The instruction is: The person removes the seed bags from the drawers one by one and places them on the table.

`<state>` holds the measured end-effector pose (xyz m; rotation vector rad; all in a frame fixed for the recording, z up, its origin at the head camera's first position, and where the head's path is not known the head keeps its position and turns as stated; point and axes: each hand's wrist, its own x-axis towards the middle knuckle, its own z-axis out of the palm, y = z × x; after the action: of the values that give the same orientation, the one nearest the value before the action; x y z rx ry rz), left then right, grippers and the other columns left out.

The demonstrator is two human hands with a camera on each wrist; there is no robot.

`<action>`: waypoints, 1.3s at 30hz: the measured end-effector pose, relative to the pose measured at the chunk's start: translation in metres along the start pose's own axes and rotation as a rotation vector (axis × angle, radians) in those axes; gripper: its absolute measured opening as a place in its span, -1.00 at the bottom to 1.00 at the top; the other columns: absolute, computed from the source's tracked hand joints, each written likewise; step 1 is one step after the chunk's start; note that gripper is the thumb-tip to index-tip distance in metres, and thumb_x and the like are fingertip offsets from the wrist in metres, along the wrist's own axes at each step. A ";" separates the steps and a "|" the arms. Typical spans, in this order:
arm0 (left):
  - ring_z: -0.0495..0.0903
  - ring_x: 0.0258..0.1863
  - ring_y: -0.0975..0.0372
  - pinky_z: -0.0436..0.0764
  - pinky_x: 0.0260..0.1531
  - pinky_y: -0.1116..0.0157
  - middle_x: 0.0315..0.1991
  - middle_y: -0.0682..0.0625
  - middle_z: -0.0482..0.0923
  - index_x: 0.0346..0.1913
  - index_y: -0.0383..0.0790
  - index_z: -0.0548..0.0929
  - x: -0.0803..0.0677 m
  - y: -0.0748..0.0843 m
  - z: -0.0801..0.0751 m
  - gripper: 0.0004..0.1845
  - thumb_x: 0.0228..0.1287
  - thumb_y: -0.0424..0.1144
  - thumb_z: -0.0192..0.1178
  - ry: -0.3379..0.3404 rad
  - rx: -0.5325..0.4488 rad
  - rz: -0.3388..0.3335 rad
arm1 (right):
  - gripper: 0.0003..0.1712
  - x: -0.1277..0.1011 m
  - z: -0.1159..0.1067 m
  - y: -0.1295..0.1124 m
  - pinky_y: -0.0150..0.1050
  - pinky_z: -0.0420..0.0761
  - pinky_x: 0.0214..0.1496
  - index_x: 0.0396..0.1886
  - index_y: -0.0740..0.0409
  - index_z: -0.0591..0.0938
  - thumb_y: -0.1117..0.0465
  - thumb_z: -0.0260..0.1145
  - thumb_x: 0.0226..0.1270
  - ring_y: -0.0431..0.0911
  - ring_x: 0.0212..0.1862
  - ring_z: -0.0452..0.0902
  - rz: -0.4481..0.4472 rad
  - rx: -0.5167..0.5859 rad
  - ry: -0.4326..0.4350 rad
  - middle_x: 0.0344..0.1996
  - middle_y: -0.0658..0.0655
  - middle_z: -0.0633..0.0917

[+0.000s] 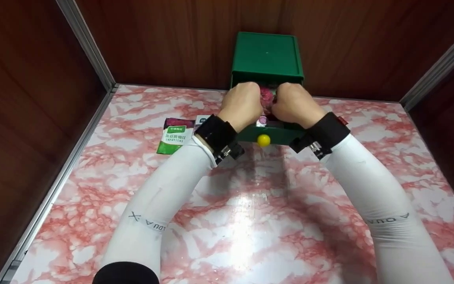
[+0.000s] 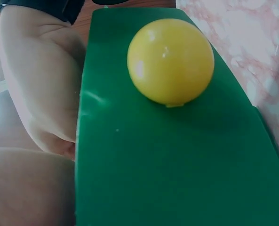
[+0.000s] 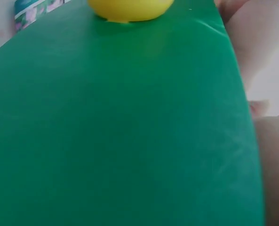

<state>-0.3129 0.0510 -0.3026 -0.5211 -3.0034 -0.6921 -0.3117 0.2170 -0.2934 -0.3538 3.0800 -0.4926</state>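
Two hands are inside the pulled-out green drawer (image 1: pixel 278 135) at the tabletop's (image 1: pixel 250 221) far edge, middle. Left hand (image 1: pixel 242 103) and right hand (image 1: pixel 293 103) sit knuckles-up, fingers curled down around a pink-red packet (image 1: pixel 267 98) held between them; exact finger contact is hidden. Drawer belongs to a small green cabinet (image 1: pixel 267 55) against the back wall. Yellow round knob (image 1: pixel 263 140) sits on the drawer front, below and between the wrists. Green-and-white sachet (image 1: pixel 175 136) lies flat left of the drawer, near the left wrist, with another packet (image 1: pixel 201 120) just beside it.
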 end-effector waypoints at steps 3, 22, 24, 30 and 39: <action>0.74 -0.05 0.15 0.77 -0.05 0.16 0.02 -0.03 0.76 -0.04 -0.17 0.77 -0.003 -0.001 -0.003 -0.91 0.61 -0.32 0.26 0.014 -0.021 -0.006 | -0.65 -0.002 -0.003 0.001 -0.16 0.22 -0.49 -0.61 0.05 0.36 0.36 0.20 0.36 -0.05 -0.57 0.20 0.033 0.060 0.015 -0.65 0.00 0.23; 0.56 -0.12 0.12 0.53 -0.08 0.28 -0.09 -0.14 0.63 0.11 -0.36 0.67 -0.013 -0.024 -0.019 -0.78 0.52 -0.51 0.14 0.120 -0.216 0.020 | -0.42 -0.013 -0.024 0.003 -0.16 0.65 -0.08 0.30 0.34 0.77 0.02 0.59 0.50 0.12 0.04 0.49 0.159 0.336 0.028 0.07 0.32 0.73; 0.62 0.01 0.11 0.61 0.07 0.28 0.06 -0.15 0.68 0.20 -0.36 0.68 -0.011 -0.026 -0.020 -0.72 0.53 -0.46 0.19 0.109 -0.248 0.000 | -0.33 -0.013 -0.026 0.004 -0.18 0.69 0.02 0.43 0.33 0.69 0.01 0.57 0.53 0.12 0.11 0.49 0.180 0.375 0.009 0.21 0.31 0.71; 0.63 0.16 0.10 0.63 0.26 0.23 0.22 -0.14 0.67 0.39 -0.34 0.65 -0.010 -0.031 -0.024 -0.59 0.59 -0.33 0.32 0.069 -0.316 -0.029 | -0.26 -0.016 -0.030 0.008 -0.25 0.74 0.08 0.54 0.30 0.61 -0.01 0.54 0.56 0.07 0.15 0.54 0.197 0.457 -0.028 0.35 0.28 0.68; 0.68 0.18 0.15 0.65 0.25 0.23 0.23 -0.11 0.71 0.29 -0.29 0.72 -0.026 -0.038 -0.029 -0.67 0.57 -0.33 0.39 0.123 -0.400 -0.033 | -0.25 -0.030 -0.030 0.003 -0.34 0.65 -0.27 0.54 0.27 0.61 -0.07 0.54 0.56 -0.05 -0.27 0.62 0.185 0.507 -0.043 0.19 0.25 0.73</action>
<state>-0.3024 -0.0020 -0.2951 -0.4173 -2.7693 -1.2884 -0.2844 0.2356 -0.2669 -0.0669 2.7663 -1.1904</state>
